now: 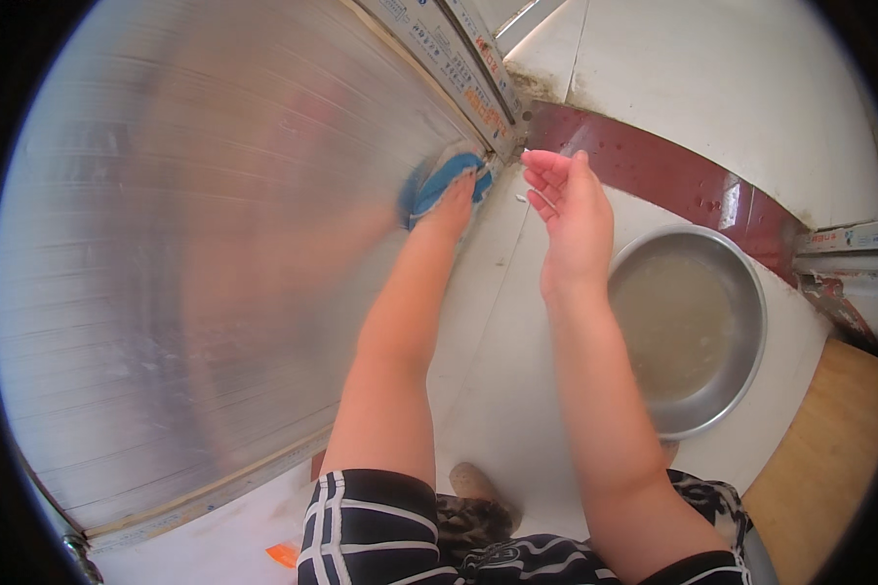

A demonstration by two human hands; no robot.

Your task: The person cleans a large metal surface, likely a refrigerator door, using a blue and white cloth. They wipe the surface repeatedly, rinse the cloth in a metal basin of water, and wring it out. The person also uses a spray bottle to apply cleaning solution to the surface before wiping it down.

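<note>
My left hand [455,205] presses a blue cloth [443,179] against the lower corner of a shiny metal-faced door panel [249,241], beside its frame. The arm and cloth reflect dimly in the panel. My right hand [572,212] is raised over the white floor tiles, fingers half curled and thumb apart from them, with no object plainly in its grasp. Tiny white scraps [521,198] show near its fingertips; whether they touch the hand is unclear. Right of my right forearm stands a round metal basin [750,322] holding cloudy water.
A wet dark-red threshold strip [651,157] crosses the floor ahead. The door frame [457,69] bears printed film. Another metal frame end [845,241] stands at the right, above a tan board [827,431]. An orange item [282,556] lies at lower left, near my shoe [475,486].
</note>
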